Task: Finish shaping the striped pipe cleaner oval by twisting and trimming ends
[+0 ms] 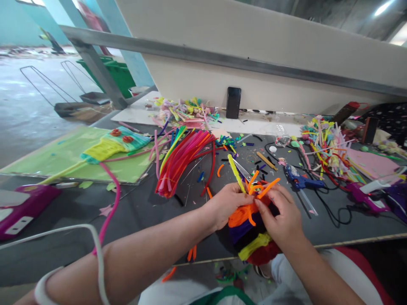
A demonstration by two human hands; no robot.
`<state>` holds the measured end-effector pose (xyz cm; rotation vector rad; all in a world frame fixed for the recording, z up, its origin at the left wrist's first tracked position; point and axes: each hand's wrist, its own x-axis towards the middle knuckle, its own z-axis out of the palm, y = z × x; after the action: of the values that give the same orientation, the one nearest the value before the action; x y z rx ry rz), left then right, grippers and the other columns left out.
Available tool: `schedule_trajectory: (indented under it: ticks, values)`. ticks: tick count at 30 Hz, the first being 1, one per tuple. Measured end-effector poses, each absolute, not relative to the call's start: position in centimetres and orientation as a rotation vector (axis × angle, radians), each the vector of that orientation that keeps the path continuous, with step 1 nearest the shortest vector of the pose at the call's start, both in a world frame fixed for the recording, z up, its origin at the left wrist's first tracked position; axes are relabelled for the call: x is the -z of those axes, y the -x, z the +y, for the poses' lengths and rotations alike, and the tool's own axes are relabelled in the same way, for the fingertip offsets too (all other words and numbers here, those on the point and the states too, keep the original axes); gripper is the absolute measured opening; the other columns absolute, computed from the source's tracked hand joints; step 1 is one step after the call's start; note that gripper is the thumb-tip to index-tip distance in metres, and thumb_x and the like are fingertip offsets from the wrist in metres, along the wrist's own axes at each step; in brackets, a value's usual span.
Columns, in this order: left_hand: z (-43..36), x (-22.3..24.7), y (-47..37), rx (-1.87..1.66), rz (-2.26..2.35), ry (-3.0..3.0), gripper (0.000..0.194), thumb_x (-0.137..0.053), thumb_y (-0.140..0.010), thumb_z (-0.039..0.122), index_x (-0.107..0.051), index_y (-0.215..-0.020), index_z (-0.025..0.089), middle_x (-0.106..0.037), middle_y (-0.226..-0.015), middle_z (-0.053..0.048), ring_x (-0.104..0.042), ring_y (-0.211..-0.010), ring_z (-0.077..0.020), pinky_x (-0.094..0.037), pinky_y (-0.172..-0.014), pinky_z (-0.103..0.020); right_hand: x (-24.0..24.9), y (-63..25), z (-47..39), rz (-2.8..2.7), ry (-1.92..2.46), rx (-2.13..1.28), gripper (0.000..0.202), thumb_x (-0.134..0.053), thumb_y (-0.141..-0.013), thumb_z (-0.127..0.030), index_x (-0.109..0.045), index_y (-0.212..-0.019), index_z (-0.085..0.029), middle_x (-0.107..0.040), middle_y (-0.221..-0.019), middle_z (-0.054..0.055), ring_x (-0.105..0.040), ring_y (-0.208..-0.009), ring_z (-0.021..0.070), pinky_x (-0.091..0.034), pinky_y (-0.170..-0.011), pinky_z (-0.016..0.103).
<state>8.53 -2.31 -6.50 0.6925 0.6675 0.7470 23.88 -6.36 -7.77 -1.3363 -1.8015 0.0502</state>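
Near the table's front edge, my left hand [229,204] and my right hand [283,214] hold a pipe cleaner craft piece [243,232] banded in orange, purple, black, yellow and red. Several orange pipe cleaner ends [269,189] stick up from its top between my fingers. My left thumb and fingers are closed on its upper left side, beside an upright yellow pipe cleaner [235,173]. On the right, my other thumb and fingers pinch the orange top. Just behind lie scissors [242,170], their handles hidden from view.
A bundle of red and pink pipe cleaners [186,159] lies left of centre. The green board [47,152] bears a yellow and blue craft piece [111,146]. Rightward are a blue glue gun [302,179], dark cables and a purple power strip [362,195]. A phone [233,103] stands behind.
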Motion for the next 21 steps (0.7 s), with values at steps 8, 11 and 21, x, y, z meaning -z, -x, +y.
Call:
schedule_trajectory:
  ticks: [8, 11, 21]
  values:
    - [-2.5, 6.2, -8.6, -0.787, 0.658, -0.703, 0.022, -0.075, -0.058, 0.017, -0.067, -0.078, 0.012, -0.067, -0.074, -0.005, -0.062, -0.068, -0.0133, -0.048, -0.070, -0.023, 8.1, -23.7, -6.4, -1.807, 1.289, 0.128, 0.008, -0.052, -0.083, -0.016, -0.058, -0.083, -0.021, -0.060, -0.089, 0.007, -0.057, -0.089, 0.0203, -0.048, -0.085, 0.039]
    - [-2.5, 6.2, -8.6, -0.780, 0.650, -0.726, 0.020, -0.073, -0.059, 0.017, -0.068, -0.077, 0.011, -0.067, -0.072, -0.005, -0.062, -0.066, -0.0131, -0.047, -0.067, -0.023, 8.4, -24.0, -6.4, -1.852, 1.209, 0.166, 0.011, -0.051, -0.082, -0.013, -0.058, -0.084, -0.022, -0.062, -0.087, 0.007, -0.059, -0.086, 0.0201, -0.050, -0.081, 0.038]
    - [-2.3, 5.9, -8.5, -0.769, 0.669, -0.787, 0.018, -0.072, -0.058, 0.015, -0.070, -0.076, 0.013, -0.067, -0.069, -0.003, -0.060, -0.062, -0.0106, -0.045, -0.062, -0.019, 7.9, -24.6, -5.9, -1.715, 1.278, -0.006, 0.008, -0.052, -0.084, -0.018, -0.058, -0.081, -0.022, -0.064, -0.086, 0.006, -0.062, -0.084, 0.0193, -0.051, -0.078, 0.036]
